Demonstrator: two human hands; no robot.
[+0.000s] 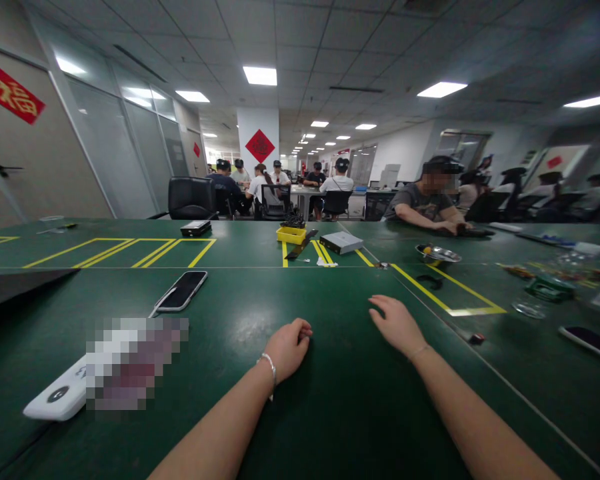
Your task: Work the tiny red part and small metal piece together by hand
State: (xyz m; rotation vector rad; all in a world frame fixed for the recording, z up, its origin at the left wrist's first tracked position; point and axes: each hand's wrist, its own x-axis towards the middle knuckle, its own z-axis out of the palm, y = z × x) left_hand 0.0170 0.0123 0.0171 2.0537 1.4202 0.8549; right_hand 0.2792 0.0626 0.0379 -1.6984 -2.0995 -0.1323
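Note:
My left hand (286, 349) rests on the green tabletop (340, 400), a beaded bracelet (270, 367) round its wrist. Its fingers are loosely bent, with a small gap to the thumb, and nothing shows in them. To the right, my right hand (396, 325) hovers at or just above the same surface, fingers stretched forward and slightly apart, holding nothing. A phone (183, 291) with a white cable lies left of my left hand. Nearer to me on that side is a white oblong device (60, 393), partly blurred out together with something beside it.
Farther back are a yellow tray (291, 235) with dark items, a grey box (341, 242), black boxes (196, 229) and a metal bowl (438, 254). Yellow tape (195, 253) marks the table. At the right lies another phone (591, 345); a person (425, 200) sits beyond.

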